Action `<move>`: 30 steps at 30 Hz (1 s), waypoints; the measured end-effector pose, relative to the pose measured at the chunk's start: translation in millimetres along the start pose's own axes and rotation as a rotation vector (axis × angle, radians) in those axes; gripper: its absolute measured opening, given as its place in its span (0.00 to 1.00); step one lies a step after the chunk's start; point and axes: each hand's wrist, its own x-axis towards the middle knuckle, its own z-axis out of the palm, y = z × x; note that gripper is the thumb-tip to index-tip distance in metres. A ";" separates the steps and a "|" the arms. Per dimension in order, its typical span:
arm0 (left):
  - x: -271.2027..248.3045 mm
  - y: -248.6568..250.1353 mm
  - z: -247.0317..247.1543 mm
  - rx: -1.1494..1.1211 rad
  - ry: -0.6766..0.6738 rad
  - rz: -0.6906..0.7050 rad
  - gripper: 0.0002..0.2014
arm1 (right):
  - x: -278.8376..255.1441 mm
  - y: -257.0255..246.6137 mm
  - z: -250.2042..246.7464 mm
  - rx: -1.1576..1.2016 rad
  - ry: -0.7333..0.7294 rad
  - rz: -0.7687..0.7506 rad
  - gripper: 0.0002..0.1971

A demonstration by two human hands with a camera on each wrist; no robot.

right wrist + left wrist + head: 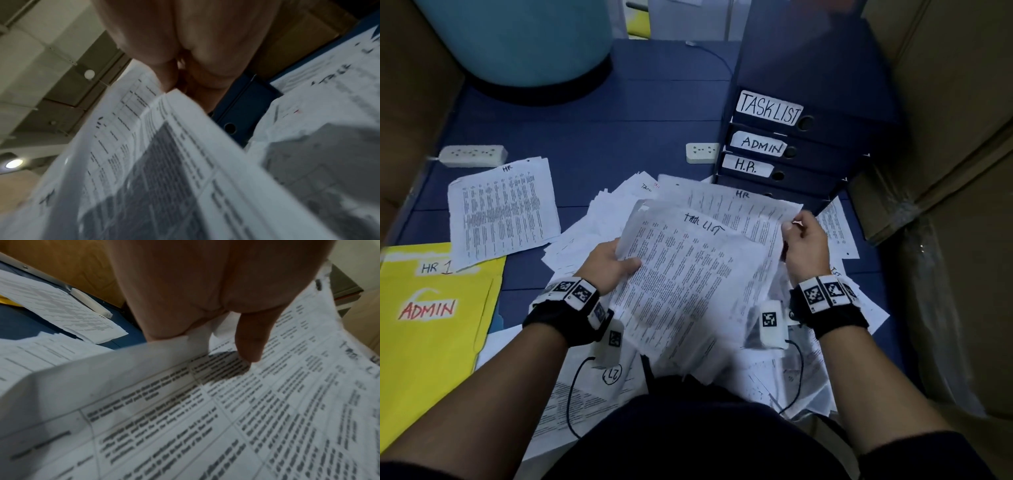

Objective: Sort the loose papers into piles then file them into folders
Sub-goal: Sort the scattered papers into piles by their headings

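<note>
- Sheaf of papers (688, 274), top sheet hand-marked "TASK LIST", held up over the loose heap (592, 222) on the blue floor.
- Left hand (609, 263) clamped on the sheaf's left edge, thumb (251, 340) on top of the print.
- Right hand (806, 243) pinching the upper right corner.
- Judged light, limp, prone to sagging, sliding and fanning apart; creases easily.
- Best held at opposite edges, as now.
- HR pile (503, 209) well to the left; labelled binders (791, 150) just beyond.
</note>
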 end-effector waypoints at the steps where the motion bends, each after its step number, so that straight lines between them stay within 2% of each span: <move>1: 0.6 2.6 2.5 -0.012 -0.015 0.013 0.03 | -0.1 -4.9 2.7 0.057 -0.041 0.018 0.15; 4: 0.1 8.8 7.7 -0.051 -0.005 0.035 0.03 | 4.9 -12.8 11.6 0.161 -0.118 0.098 0.15; 7: -3.2 10.4 5.9 -0.147 0.137 0.039 0.04 | 1.7 -19.7 18.1 0.416 -0.203 0.220 0.10; 8: -4.4 8.9 3.0 -0.182 0.194 0.037 0.04 | -2.7 -17.8 21.8 0.487 -0.259 0.266 0.12; 9: -5.4 6.0 -1.3 -0.205 0.246 0.028 0.05 | -9.1 -14.2 28.1 0.493 -0.333 0.296 0.19; 11: -7.5 0.1 -12.3 -0.198 0.303 0.014 0.06 | -25.3 -3.8 47.5 0.301 -0.495 0.318 0.34; 12: -8.5 -4.1 -18.8 -0.176 0.307 0.006 0.07 | -33.6 -0.9 58.5 0.190 -0.566 0.296 0.33; 15: -9.3 -23.2 -43.9 -0.125 0.315 -0.041 0.14 | -45.7 -7.7 94.8 0.024 -0.652 0.220 0.06; 17: -9.6 -42.1 -67.5 -0.144 0.363 -0.067 0.21 | -52.6 -18.6 119.0 -0.053 -0.682 0.221 0.12; 18: -7.5 -56.5 -80.7 -0.158 0.393 -0.088 0.20 | -54.7 -20.7 135.3 -0.092 -0.677 0.222 0.15; 19: -7.1 -67.1 -93.8 -0.154 0.412 -0.106 0.17 | -57.7 -24.0 152.0 -0.126 -0.675 0.220 0.15; 21: -8.2 -84.6 -120.9 -0.070 0.431 -0.141 0.08 | -63.6 -29.9 188.5 -0.154 -0.668 0.235 0.07; 22: -6.9 -95.9 -136.1 -0.042 0.464 -0.167 0.08 | -66.9 -37.5 207.5 -0.138 -0.649 0.247 0.05; 27: -10.3 -150.1 -215.3 -0.165 0.595 -0.284 0.06 | -66.8 -67.9 294.9 -0.209 -0.665 0.183 0.11; 30: -22.0 -184.5 -258.9 0.023 0.588 -0.332 0.14 | -53.3 -76.9 346.5 -0.221 -0.646 0.169 0.12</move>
